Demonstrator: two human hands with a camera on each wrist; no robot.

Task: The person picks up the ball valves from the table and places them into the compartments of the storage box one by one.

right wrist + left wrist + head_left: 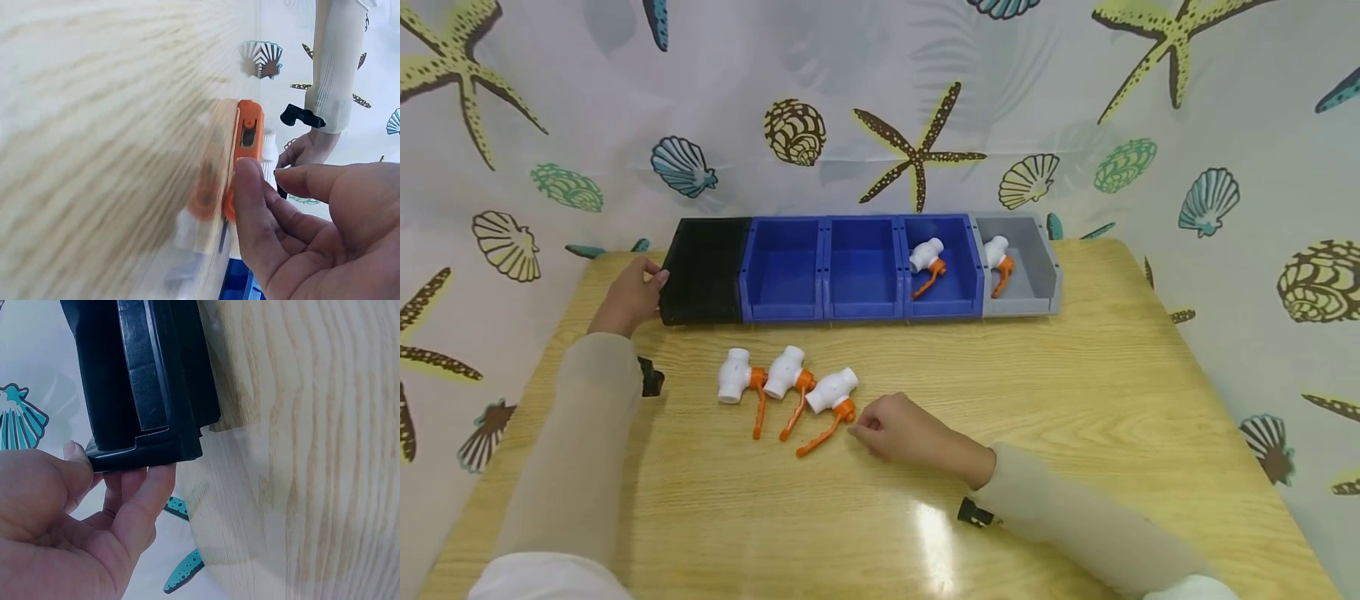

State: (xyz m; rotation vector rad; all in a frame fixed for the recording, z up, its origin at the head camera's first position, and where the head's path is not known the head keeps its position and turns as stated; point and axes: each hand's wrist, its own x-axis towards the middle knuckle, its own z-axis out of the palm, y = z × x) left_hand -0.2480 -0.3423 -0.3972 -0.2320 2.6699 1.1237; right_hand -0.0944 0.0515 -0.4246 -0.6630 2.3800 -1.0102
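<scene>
My left hand [631, 293] grips the left wall of the black bin [706, 312]. In the left wrist view its thumb lies at the rim and the fingers press the outer side. My right hand [901, 429] hovers low over the table just right of the nearest white ball valve [833, 390], holding nothing. Its fingers are loosely bent, close to the orange handle [250, 134]; whether they touch it I cannot tell. Two more white valves with orange handles, the middle valve [785, 372] and the left valve [734, 377], lie alongside it.
Joined to the black bin stand a left blue bin [786, 312], a middle blue bin [865, 311], a right blue bin [946, 307] and a grey bin [1022, 306]. One valve [927, 254] lies in the right blue bin, another valve [997, 252] in the grey. A patterned curtain [730, 75] hangs behind.
</scene>
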